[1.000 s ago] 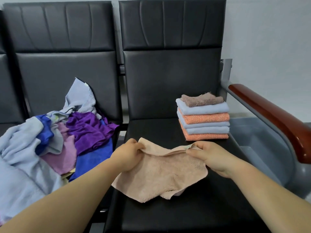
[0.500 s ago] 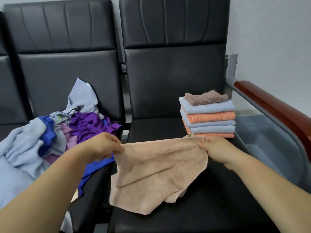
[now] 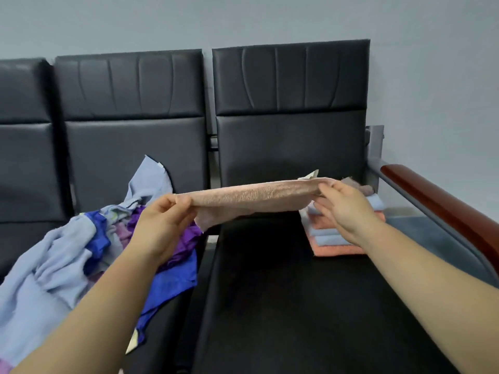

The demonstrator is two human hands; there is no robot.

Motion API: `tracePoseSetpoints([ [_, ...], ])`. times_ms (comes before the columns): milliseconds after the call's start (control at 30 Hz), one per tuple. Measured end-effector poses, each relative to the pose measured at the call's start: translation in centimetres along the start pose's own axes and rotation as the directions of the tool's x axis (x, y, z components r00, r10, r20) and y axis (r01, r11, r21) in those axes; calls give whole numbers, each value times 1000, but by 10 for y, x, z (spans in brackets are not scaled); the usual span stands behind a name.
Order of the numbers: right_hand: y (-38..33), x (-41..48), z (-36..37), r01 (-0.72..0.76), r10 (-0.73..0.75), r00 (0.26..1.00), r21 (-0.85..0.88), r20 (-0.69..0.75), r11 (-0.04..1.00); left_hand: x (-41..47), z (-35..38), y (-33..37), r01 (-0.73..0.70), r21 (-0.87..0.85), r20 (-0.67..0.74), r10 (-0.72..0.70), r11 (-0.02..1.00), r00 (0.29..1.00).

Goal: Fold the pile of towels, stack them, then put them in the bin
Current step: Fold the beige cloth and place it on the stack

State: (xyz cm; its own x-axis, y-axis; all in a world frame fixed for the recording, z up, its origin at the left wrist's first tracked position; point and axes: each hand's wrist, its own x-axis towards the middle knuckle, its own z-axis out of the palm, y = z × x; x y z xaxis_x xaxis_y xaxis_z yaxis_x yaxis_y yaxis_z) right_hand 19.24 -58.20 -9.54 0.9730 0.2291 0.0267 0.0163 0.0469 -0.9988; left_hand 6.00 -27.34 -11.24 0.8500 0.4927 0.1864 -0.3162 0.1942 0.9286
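A beige towel is stretched flat in the air above the right black seat. My left hand pinches its left corner and my right hand pinches its right corner. Behind my right hand stands the stack of folded towels, in orange, light blue and brown layers, partly hidden. The pile of unfolded towels, light blue, blue and purple, lies on the middle seat at the left. The grey bin sits beyond the armrest on the right.
Black padded chair backs rise behind the seats against a grey wall. A red-brown wooden armrest on a grey metal frame runs along the right side, between the seat and the bin.
Both hands have lifted the beige towel off the seat and pulled it taut between them. The camera view has tilted upward.
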Motion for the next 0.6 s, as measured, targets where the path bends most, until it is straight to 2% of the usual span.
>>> tracePoseSetpoints([
  [67, 13, -7, -12, -7, 9, 1000, -82, 20, 997, -8, -9, 3, 62, 137, 56, -70, 989, 996],
  [100, 28, -13, -19, -32, 39, 998, -167, 41, 985, -12, -16, 0, 137, 242, 90, -163, 961, 982],
  [133, 43, -21, -26, -60, 77, 995, -249, 58, 967, -15, -24, -5, 207, 399, 119, -274, 894, 954],
  [200, 73, -40, -39, -90, 138, 987, -436, 79, 895, -23, -38, -22, 229, 741, 131, -471, 631, 872],
  [233, 84, -47, -43, -88, 167, 981, -543, 97, 835, -26, -43, -32, 182, 841, 131, -519, 510, 845],
  [267, 92, -52, -45, -89, 208, 971, -630, 117, 772, -29, -45, -40, 132, 890, 137, -532, 437, 835],
  [300, 98, -54, -46, -95, 238, 964, -686, 118, 722, -33, -44, -47, 104, 905, 141, -523, 412, 841],
  [333, 99, -55, -45, -103, 247, 964, -709, 103, 698, -35, -43, -51, 90, 907, 139, -493, 412, 859],
  [433, 100, -53, -42, -64, 157, 984, -664, 81, 745, -35, -44, -58, 87, 884, 111, -385, 460, 916],
  [600, 98, -57, -38, -17, 91, 992, -618, 89, 786, -36, -45, -60, 217, 762, 62, -402, 610, 914],
])
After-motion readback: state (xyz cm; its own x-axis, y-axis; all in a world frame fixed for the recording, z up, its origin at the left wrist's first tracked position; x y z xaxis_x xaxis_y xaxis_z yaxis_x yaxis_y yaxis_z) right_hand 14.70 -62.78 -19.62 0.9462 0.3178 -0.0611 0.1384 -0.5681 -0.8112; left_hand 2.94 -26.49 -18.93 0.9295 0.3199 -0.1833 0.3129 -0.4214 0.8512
